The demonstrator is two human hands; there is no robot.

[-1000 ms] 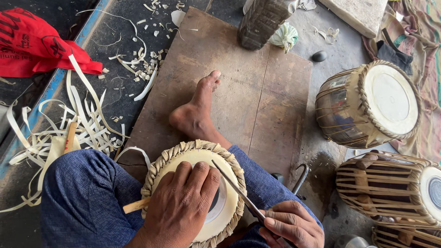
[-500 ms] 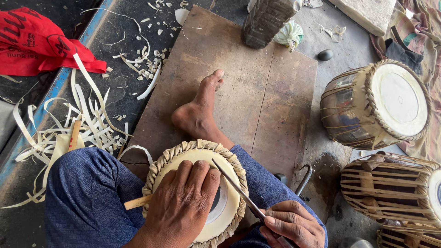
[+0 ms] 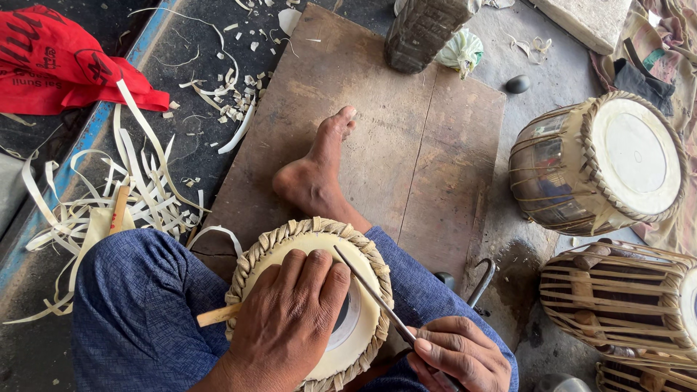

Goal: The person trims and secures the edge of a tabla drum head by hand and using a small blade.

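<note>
— Count of drums?
— Four in view: one drum head [image 3: 312,290] on the lap, one finished drum [image 3: 599,163] on its side, one strapped drum [image 3: 624,301] below it, and part of another drum [image 3: 639,377] at the bottom edge.

— Hands and tools?
— Two hands, left hand [image 3: 290,327] and right hand [image 3: 457,356]; one metal rod [image 3: 374,294]; one bare foot [image 3: 316,174].

— Other items?
— One wooden board [image 3: 406,160], one red cloth [image 3: 65,65], one dark pebble [image 3: 518,84]. Pale strips [image 3: 138,189]: too many to count.

Bare wooden board [image 3: 406,160] ahead — foot [image 3: 312,174] across it, drums [image 3: 595,167] crowding right, strips [image 3: 138,189] left.
</note>
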